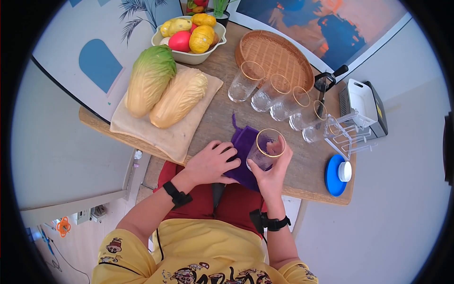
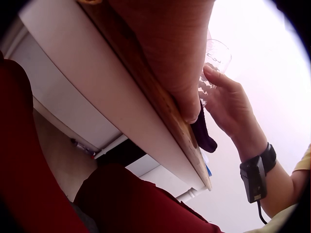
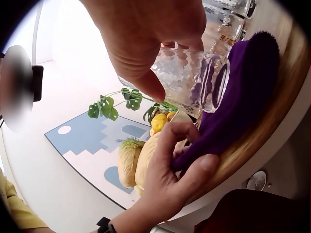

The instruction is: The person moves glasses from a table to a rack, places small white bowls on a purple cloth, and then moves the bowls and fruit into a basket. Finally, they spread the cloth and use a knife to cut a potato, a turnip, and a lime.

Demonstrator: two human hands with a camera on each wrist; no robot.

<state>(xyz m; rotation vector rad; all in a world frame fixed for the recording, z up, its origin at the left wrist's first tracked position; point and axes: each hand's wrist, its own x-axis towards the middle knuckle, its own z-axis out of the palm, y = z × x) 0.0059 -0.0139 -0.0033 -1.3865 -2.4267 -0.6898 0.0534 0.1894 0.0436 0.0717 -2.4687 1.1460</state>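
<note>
In the head view, my right hand [image 1: 273,176] grips a clear drinking glass [image 1: 257,152] with a gold rim, thumb on one side and fingers round the other. The glass is upright, its base over a purple cloth [image 1: 244,177] near the table's front edge. My left hand [image 1: 208,163] holds the cloth's left side. In the right wrist view, the left hand's index finger is bent and the purple cloth [image 3: 243,92] passes between it and the thumb. The glass base [image 3: 214,85] is right at the cloth there.
Several gold-rimmed glasses [image 1: 279,106] stand in a row before a round wicker tray [image 1: 276,49]. On the right are a white rack [image 1: 347,142] and a blue plate [image 1: 334,182] with small white cups [image 1: 345,171]. Two cabbages [image 1: 177,102] lie on a beige cloth [image 1: 137,132], left.
</note>
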